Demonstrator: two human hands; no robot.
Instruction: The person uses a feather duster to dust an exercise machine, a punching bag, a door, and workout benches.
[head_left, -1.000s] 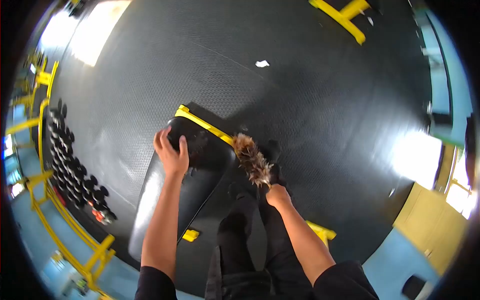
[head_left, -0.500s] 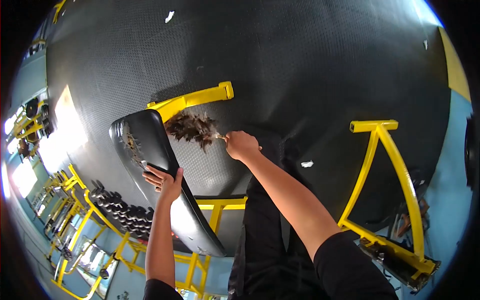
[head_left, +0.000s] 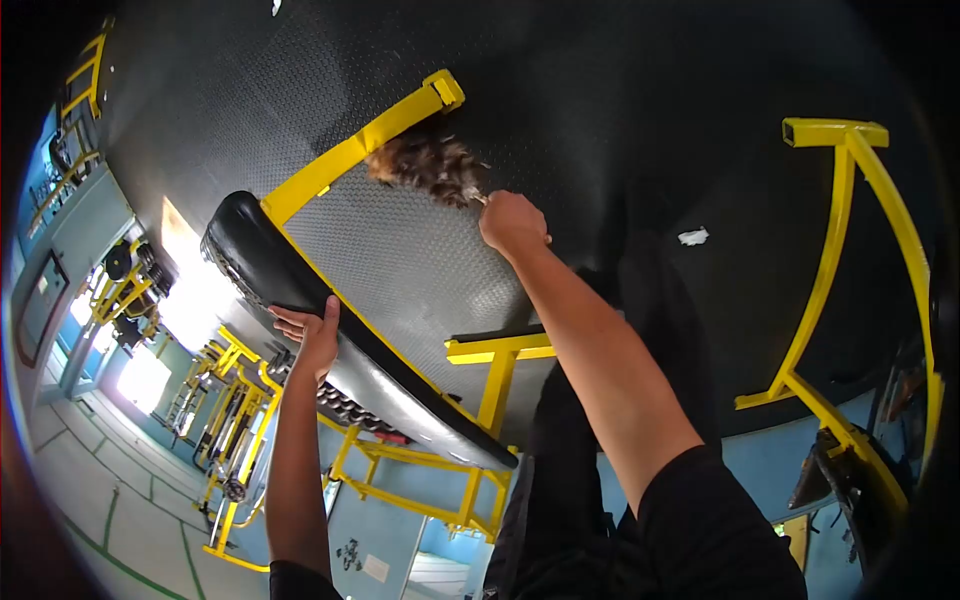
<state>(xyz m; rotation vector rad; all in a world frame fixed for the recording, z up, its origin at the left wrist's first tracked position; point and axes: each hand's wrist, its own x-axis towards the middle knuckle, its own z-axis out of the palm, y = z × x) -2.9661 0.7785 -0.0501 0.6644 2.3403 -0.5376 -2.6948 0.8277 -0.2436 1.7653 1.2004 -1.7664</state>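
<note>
My right hand (head_left: 514,224) is closed round the handle of a brown feather duster (head_left: 430,170). The duster's feathers touch or lie very close to the yellow front leg (head_left: 350,155) of a weight bench. My left hand (head_left: 312,336) lies on the black bench pad (head_left: 270,260), thumb apart and fingers stretched over its surface; it holds nothing. The pad's cover looks torn along the far side, partly hidden by the tilt of the view. Under the pad runs the bench's yellow frame, with a rear support (head_left: 497,385) near my legs.
A yellow curved frame (head_left: 828,270) stands on the right. White scraps, including one scrap (head_left: 693,237), lie on the black textured floor mat (head_left: 580,110). Rows of dumbbells (head_left: 350,408) and yellow gym machines (head_left: 238,430) are at the left beyond the bench.
The duster in my right hand has moved from beside the pad up along the yellow front leg. My left hand stays on the pad. The view has tilted, showing the bench more from its side.
</note>
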